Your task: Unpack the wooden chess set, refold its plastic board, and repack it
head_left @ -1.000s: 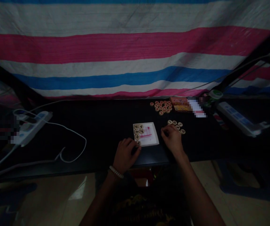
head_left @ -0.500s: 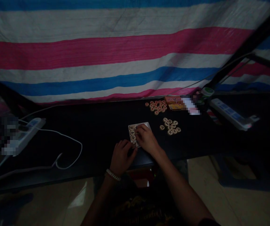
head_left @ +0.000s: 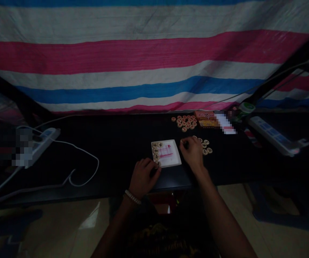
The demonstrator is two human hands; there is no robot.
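A shallow white tray (head_left: pixel 170 164) lies on the dark table, its floor marked with pink lines. Round wooden Chinese chess pieces (head_left: pixel 155 151) with dark characters stand along its left side, one more beside them at the top. My left hand (head_left: pixel 143 176) is curled at the tray's lower left corner, fingertips and thumb closed about that corner and touching the lowest piece. My right hand (head_left: pixel 193 153) is right of the tray, thumb and forefinger pinched; what they hold is hidden. Behind it lies a group of dark-marked pieces (head_left: pixel 205 146), partly covered by the hand.
Red-marked pieces (head_left: pixel 188 122) cluster at the back beside an orange and yellow box (head_left: pixel 206 119). Power strips lie at the left (head_left: pixel 42 145) and right (head_left: pixel 271 134). A white cable (head_left: pixel 89 156) loops over the table's left part. A striped sheet (head_left: pixel 132 53) hangs behind.
My right hand has moved from over the tray to the right, beside the dark-marked pieces, uncovering the tray's floor. My left hand stays at the corner. The view has shifted slightly.
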